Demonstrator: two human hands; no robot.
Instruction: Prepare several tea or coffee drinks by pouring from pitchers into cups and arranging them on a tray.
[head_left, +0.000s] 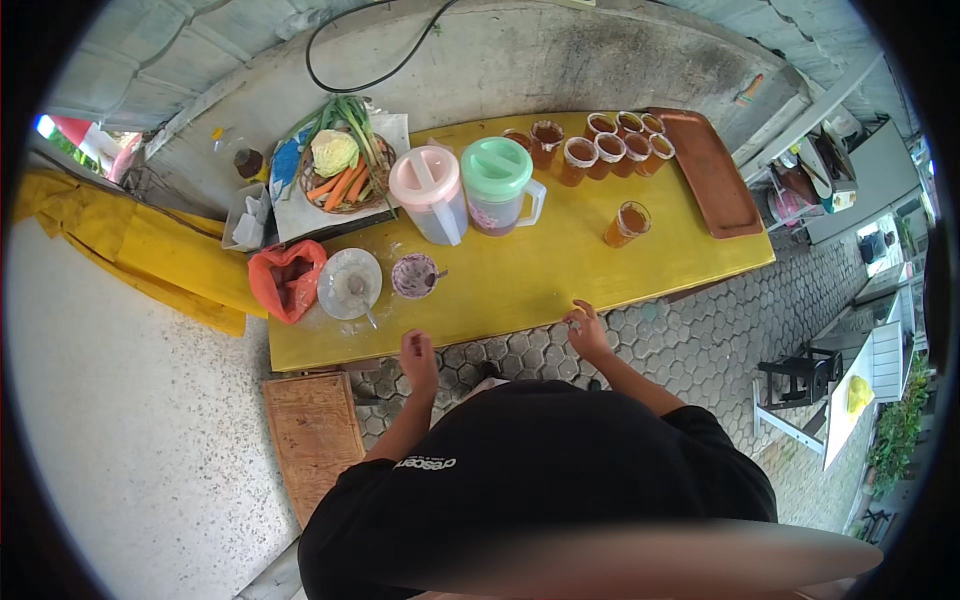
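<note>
My left hand hovers at the front edge of the yellow table, fingers curled, with nothing seen in it. My right hand is at the same edge farther right, empty, fingers apart and bent. Nearest my left hand are a white bowl of white powder with a spoon and a patterned purple cup. Beyond my right hand stands one glass of amber drink. Behind are a pink-lidded pitcher, a green-lidded pitcher and several filled glasses, many with white-coated rims.
A brown tray lies at the table's right end. A red plastic bag sits at the left, below a basket of carrots and cabbage. A wooden bench or stool stands at front left; a concrete wall runs behind.
</note>
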